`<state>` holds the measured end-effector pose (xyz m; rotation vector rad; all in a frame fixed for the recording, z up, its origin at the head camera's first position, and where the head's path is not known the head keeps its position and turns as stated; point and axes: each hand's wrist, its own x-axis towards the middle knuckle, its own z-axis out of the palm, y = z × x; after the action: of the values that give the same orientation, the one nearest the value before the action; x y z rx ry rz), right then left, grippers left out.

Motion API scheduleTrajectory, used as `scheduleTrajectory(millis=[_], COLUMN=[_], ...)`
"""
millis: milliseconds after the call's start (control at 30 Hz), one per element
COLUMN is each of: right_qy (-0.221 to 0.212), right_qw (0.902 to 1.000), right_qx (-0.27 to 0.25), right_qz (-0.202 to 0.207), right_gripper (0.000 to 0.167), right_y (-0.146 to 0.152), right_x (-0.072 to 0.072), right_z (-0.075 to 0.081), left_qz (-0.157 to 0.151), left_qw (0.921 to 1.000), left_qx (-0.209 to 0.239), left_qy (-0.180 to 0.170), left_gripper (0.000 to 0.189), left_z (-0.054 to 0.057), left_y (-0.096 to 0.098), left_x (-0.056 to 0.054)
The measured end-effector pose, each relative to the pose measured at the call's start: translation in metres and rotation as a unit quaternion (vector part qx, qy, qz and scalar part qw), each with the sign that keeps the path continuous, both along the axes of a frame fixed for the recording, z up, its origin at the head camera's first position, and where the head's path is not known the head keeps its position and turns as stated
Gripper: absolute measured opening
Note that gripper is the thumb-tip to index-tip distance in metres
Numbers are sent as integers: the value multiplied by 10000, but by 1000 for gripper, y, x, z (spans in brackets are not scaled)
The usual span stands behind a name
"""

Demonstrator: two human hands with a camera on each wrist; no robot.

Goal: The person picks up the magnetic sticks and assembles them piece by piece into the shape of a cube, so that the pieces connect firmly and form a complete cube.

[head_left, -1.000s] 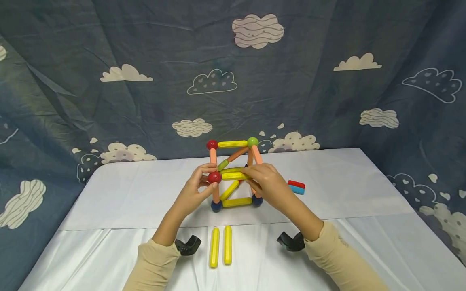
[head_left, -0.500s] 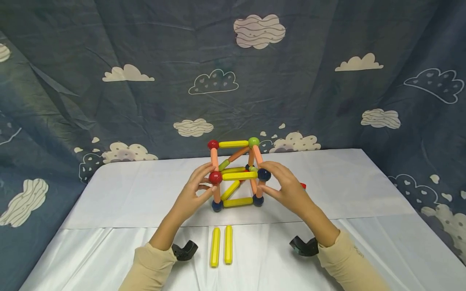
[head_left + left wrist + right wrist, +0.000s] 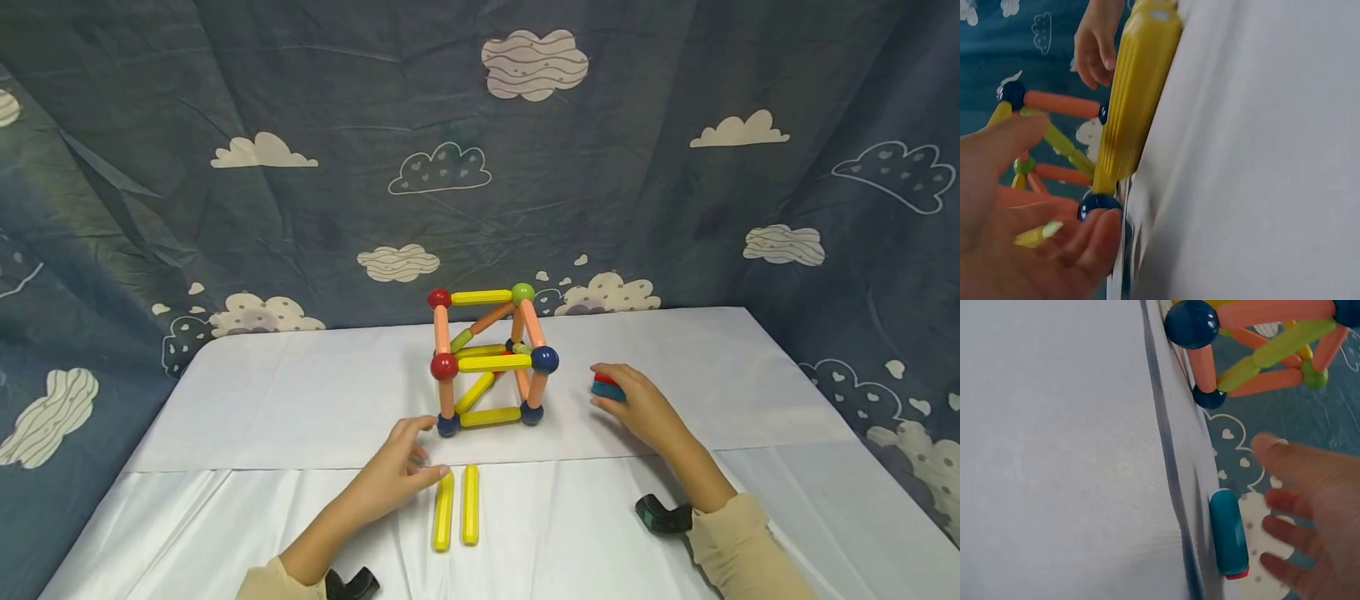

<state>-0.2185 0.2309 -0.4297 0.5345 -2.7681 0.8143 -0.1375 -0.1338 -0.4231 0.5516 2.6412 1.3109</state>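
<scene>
A cube-like frame of coloured rods and balls stands mid-table, with a red ball (image 3: 444, 367) and a dark blue ball (image 3: 544, 360) joined by a yellow rod (image 3: 493, 363). My left hand (image 3: 390, 479) hovers at its lower left, thumb over the end of one loose yellow stick (image 3: 443, 517); a second yellow stick (image 3: 470, 504) lies beside it. In the left wrist view the fingers are spread apart, holding nothing. My right hand (image 3: 637, 408) reaches around a short blue piece (image 3: 607, 390) with a red piece (image 3: 603, 378) behind it; the right wrist view shows a gap between fingers and blue piece (image 3: 1229, 534).
A white cloth (image 3: 262, 400) covers the table, with a seam running across in front of the frame. Behind hangs a dark curtain (image 3: 450, 100) printed with clouds. Black wrist mounts (image 3: 663, 515) sit on both forearms.
Both hands have let go of the frame, which stays standing. The left hand has come down toward the yellow sticks, and the right hand has moved right to the red and blue pieces.
</scene>
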Motion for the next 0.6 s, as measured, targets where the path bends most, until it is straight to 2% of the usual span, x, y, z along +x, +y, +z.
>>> scheduleTrajectory(millis=[133, 200, 300, 433, 600], right_qy=[-285, -361, -470, -586, -687], right_qw=[9994, 9990, 9978, 9957, 9960], right_qx=[178, 250, 408, 603, 441], right_qz=[-96, -128, -244, -389, -377], right_gripper=[48, 47, 44, 38, 30], right_y=[5, 6, 7, 7, 1], right_x=[0, -1, -1, -1, 2], right_z=[-7, -10, -14, -17, -9], left_qz=[-433, -519, -591, -637, -623], left_qw=[9955, 9922, 9897, 9891, 9905], left_qx=[-690, -992, -1204, -1194, -796], left_qy=[-492, -555, -490, -572, -935], left_gripper=[71, 67, 54, 37, 36], left_z=[-3, -2, 0, 3, 10], left_y=[5, 7, 9, 11, 9], left_x=[8, 11, 14, 17, 17])
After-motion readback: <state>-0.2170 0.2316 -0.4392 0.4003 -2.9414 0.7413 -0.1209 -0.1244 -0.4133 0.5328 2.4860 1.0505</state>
